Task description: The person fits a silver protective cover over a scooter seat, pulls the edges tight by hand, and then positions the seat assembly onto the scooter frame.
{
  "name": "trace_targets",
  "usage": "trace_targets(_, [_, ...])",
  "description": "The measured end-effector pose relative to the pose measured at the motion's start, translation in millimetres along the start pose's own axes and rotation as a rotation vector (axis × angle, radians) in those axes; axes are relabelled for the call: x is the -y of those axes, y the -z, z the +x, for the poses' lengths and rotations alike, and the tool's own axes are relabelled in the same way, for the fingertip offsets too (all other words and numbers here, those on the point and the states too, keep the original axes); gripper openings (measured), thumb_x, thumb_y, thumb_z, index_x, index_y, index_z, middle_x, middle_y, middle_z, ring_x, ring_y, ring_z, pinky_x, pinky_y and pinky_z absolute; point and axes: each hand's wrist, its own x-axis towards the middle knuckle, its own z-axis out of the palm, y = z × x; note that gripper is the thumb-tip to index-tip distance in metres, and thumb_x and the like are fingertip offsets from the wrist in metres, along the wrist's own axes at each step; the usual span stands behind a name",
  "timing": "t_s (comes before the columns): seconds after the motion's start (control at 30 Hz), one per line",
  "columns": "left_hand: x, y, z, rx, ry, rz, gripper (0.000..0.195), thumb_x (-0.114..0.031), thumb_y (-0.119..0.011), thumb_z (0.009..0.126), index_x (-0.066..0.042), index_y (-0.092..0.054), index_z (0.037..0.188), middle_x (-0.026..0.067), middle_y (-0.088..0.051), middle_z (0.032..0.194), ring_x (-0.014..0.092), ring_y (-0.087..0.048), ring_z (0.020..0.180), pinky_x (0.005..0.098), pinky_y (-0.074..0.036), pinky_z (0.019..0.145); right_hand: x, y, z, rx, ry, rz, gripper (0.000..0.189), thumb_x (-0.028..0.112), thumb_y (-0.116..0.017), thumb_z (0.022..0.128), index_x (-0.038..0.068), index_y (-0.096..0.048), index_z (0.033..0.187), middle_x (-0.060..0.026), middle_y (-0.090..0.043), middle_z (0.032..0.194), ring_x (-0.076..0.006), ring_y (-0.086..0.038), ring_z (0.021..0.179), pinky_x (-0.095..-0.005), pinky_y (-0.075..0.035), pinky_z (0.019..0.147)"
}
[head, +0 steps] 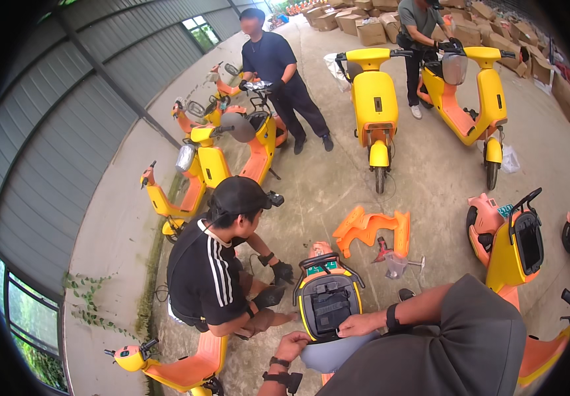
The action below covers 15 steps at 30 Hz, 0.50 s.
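A yellow scooter stands before me with its seat tipped up, the grey seat (334, 352) leaning towards my body. Its black storage compartment (305, 299) lies open, with a black strap across the dark battery (331, 308) inside. My left hand (292, 345) has its fingertips together at the compartment's left front corner, beside the seat edge. At the compartment's front rim, the curled fingers of my right hand (357, 324) touch a spot near the battery. Whatever either set of fingertips may pinch is too small to tell.
A crouching co-worker (215, 267) in black gloves is close on the left. Orange plastic panels (399, 235), a red power tool (381, 250), a clear plastic bag (396, 265) and a T-handled tool (418, 262) lie beyond. More scooters (375, 104), two standing people and cardboard boxes (371, 32) are farther off.
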Motion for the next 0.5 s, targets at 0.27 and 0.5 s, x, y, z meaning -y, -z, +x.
trace_targets(0.27, [-38,-68,0,-0.33,-0.079,0.594,0.021,-0.033,-0.068,0.074,-0.014,-0.071,0.082,0.0112,-0.067,0.072,0.028,-0.066,0.072,0.0368,-0.052,0.066,-13,-8,14,-0.07,-0.131,0.016,0.04,0.037,-0.048,0.095,0.0,-0.06,0.091,-0.0149,-0.064,0.084,-0.0202,-0.057,0.075,-0.0372,-0.045,0.073])
trace_targets(0.5, [-32,-60,15,-0.188,-0.045,0.48,0.022,-0.029,-0.071,0.075,-0.008,-0.071,0.083,0.0098,-0.069,0.073,0.02,-0.066,0.067,0.0319,-0.051,0.065,-22,-5,24,-0.073,-0.106,-0.034,0.047,0.04,-0.049,0.092,-0.004,-0.062,0.081,-0.022,-0.061,0.074,-0.0309,-0.06,0.068,-0.0433,-0.044,0.066])
